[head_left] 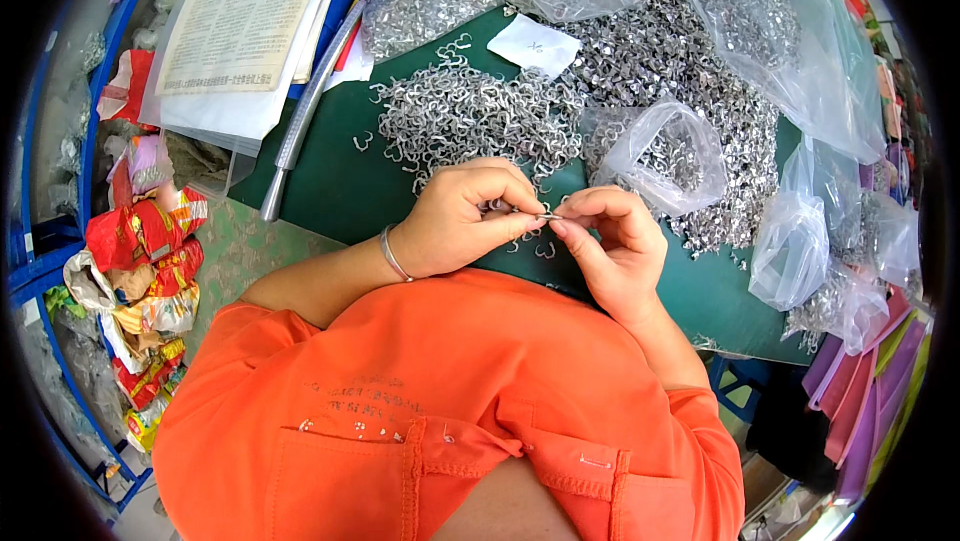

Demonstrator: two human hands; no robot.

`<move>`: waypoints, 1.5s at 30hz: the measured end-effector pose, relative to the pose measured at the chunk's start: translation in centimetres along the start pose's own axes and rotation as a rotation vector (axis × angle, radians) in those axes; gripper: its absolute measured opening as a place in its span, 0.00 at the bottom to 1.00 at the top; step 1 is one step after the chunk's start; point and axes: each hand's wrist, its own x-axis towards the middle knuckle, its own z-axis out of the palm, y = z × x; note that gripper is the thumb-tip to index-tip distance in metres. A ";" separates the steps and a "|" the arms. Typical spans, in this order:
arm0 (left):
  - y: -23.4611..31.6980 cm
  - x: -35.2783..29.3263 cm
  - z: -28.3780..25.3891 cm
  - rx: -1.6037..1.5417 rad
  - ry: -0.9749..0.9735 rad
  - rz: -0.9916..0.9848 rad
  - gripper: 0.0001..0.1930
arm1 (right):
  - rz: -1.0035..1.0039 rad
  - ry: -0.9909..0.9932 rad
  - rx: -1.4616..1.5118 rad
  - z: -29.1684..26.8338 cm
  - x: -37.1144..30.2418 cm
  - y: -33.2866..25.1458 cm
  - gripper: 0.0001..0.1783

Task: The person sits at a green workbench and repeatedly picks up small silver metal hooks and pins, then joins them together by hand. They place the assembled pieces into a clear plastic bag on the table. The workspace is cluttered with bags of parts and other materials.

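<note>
Close to the table's front edge, my left hand (470, 213) and my right hand (612, 243) meet fingertip to fingertip. Between their pinched thumbs and forefingers is a small metal piece (545, 216), mostly covered by the fingers; its shape looks like one of the hooks nearby. Just beyond my hands lies a heap of small silver curved hooks (480, 111). To the right spreads a larger pile of small darker metal clips (640, 51). A clear plastic bag (680, 156), its mouth gaping, sits on that pile near my right hand.
The green table (340, 161) carries a long metal-handled tool (310, 106) at left, beside papers (235, 31). A white slip (535, 44) lies between the piles. More clear bags (790, 251) crowd the right side. Blue shelving (50, 271) with colourful packets (150, 241) stands left.
</note>
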 end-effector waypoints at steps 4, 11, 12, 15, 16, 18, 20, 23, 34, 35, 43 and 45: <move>0.0 0.1 0.0 0.027 0.009 0.054 0.04 | -0.171 -0.003 -0.101 0.0 0.2 -0.1 0.10; 0.0 -0.3 0.3 -0.172 -0.024 -0.147 0.02 | 0.048 -0.012 0.037 -0.1 -0.2 -0.4 0.06; 0.0 -0.4 0.3 -0.244 -0.045 -0.233 0.03 | 0.109 -0.023 0.075 -0.2 -0.3 -0.4 0.06; 1.0 -0.1 -0.1 -0.409 -0.063 -0.495 0.07 | 0.214 -0.013 0.166 -0.2 -0.3 -0.7 0.05; 0.9 -0.1 -0.1 -0.461 -0.057 -0.514 0.07 | 0.237 -0.001 0.193 -0.2 -0.3 -0.8 0.05; 0.4 -0.2 -0.2 -0.564 -0.041 -0.553 0.07 | 0.219 0.017 0.201 -0.3 0.0 -0.5 0.05; 0.4 -0.2 -0.2 -0.605 -0.029 -0.580 0.06 | 0.206 0.028 0.213 -0.3 0.0 -0.3 0.07; 0.4 -0.1 -0.3 -0.662 -0.040 -0.602 0.06 | 0.143 0.053 0.194 0.1 0.0 -0.3 0.08; 0.7 0.1 -0.3 -0.791 -0.096 -0.624 0.12 | -0.408 0.046 -0.382 -1.3 1.4 -2.3 0.12; 0.6 0.1 -0.5 -0.774 -0.085 -0.622 0.13 | -0.520 0.076 -0.465 -1.8 1.8 -3.1 0.13; 0.5 0.1 -0.6 -0.716 0.019 -0.585 0.14 | -0.601 0.016 -0.740 -2.8 1.6 -3.2 0.17; 0.6 0.1 -0.5 -0.675 0.026 -0.579 0.13 | -0.493 -0.132 -0.716 -1.7 1.2 -1.7 0.17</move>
